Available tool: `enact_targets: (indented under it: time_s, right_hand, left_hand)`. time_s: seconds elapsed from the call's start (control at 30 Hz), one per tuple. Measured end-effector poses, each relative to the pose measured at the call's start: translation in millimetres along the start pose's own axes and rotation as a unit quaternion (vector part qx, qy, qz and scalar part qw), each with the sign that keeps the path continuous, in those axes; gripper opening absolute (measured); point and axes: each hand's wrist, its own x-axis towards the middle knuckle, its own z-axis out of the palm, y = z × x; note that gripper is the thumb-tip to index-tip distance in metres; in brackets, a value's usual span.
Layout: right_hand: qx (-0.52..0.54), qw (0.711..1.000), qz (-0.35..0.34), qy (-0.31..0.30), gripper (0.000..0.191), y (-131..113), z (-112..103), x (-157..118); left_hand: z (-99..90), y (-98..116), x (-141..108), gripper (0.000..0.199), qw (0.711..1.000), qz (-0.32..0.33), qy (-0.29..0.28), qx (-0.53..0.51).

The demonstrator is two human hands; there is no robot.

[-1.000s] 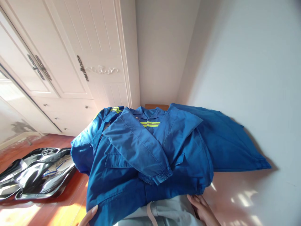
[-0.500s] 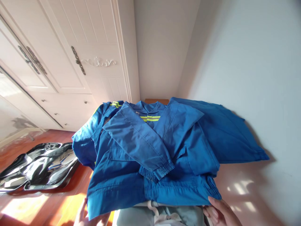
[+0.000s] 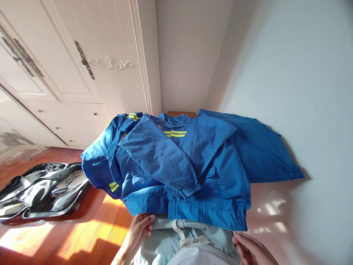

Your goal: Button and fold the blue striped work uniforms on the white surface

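A blue work jacket with yellow reflective stripes lies spread in front of me. Its sleeves are folded inward across the chest, the elastic cuffs close to the hem. My left hand is curled at the left part of the hem, its thumb pointing right and some fingertips hidden by the fabric. At the right end of the hem, my right hand has its fingers closed at the cloth's lower edge. Grey-green drawstring trousers show below the hem, between the hands, with white cloth in front.
More blue clothing extends to the right beside the wall. Another blue garment with yellow stripes hangs at the left. An open black suitcase with packed contents lies on the reddish wooden floor. A white wardrobe stands behind.
My left hand has moved right and up, and the jacket's lower left corner has shifted inward with it. My right hand has moved slightly left. The camera view has shifted a little.
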Motion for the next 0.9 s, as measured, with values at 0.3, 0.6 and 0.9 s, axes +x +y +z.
enact_targets:
  time_s: [0.3, 0.6, 0.9]
  right_hand:
    - [-0.302, 0.890, -0.303, -0.157, 0.030, -28.9, 64.3, -5.4]
    - [-0.478, 0.594, -0.639, -0.095, 0.053, -60.5, 132.9, 40.7]
    - [-0.627, 0.476, -0.607, -0.112, 0.062, -43.8, 140.7, 68.0]
  left_hand:
    - [23.6, -12.3, 1.3, 0.058, 0.995, -0.026, 0.008, 0.095]
    - [13.0, -6.5, 20.0, 0.037, 0.879, 0.231, 0.042, 0.415]
    - [-49.5, 13.6, 90.2, 0.069, 0.877, 0.208, 0.343, 0.264]
